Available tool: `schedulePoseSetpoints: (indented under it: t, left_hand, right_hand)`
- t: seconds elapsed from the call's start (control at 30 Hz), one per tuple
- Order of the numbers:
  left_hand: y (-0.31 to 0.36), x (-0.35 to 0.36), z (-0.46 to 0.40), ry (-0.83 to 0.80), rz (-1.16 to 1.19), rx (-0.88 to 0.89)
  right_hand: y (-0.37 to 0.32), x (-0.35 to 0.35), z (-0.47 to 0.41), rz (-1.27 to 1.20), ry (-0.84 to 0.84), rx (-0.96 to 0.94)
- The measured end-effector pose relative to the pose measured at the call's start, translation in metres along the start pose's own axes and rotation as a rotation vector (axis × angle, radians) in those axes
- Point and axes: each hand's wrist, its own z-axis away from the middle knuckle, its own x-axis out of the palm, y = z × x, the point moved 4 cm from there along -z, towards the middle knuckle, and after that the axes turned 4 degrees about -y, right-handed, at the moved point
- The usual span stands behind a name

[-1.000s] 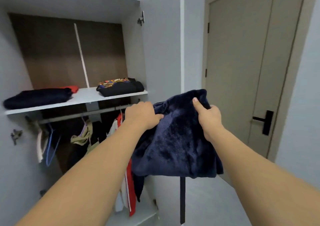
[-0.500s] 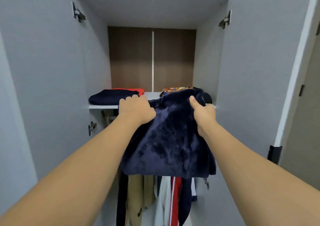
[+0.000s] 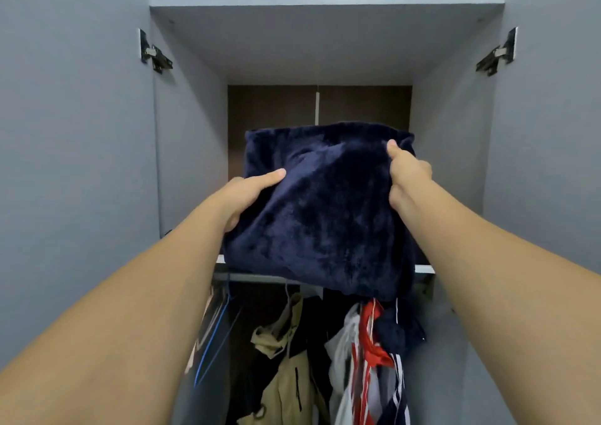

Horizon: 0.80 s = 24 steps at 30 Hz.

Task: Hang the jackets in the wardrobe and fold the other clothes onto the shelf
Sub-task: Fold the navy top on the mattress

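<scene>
I hold a folded dark navy fleece garment (image 3: 325,210) up in front of the wardrobe's upper compartment. My left hand (image 3: 247,193) grips its left edge with the thumb on top. My right hand (image 3: 406,177) grips its right edge, thumb pointing up. The garment hides most of the white shelf (image 3: 424,268); only short bits of its front edge show at either side. Whatever lies on the shelf is hidden behind the fleece.
Below the shelf runs a hanging rail (image 3: 257,278) with a beige jacket (image 3: 286,369), a red, white and navy jacket (image 3: 367,359) and empty blue hangers (image 3: 211,343). Grey wardrobe doors stand open at left (image 3: 74,164) and right (image 3: 546,164), with hinges showing.
My view turned from the room door to face the wardrobe squarely. Both hands lifted the navy fleece higher and pushed it forward toward the shelf, so it now covers the folded clothes there.
</scene>
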Motion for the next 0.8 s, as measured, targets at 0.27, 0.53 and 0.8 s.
schedulePoseSetpoints:
  t: [0.27,0.53,0.8]
  left_hand:
    - [0.056,-0.007,-0.093,0.437,0.112,0.265]
    - [0.074,-0.054,-0.203,0.530,0.014,0.339]
    - [0.063,-0.121,-0.337,0.611,-0.227,0.260]
  right_hand:
    - [0.014,0.075,-0.102,0.040,-0.250,0.190]
    - [0.046,0.154,-0.187,-0.001,-0.169,0.095]
    - [0.120,0.263,-0.295,0.044,-0.257,0.239]
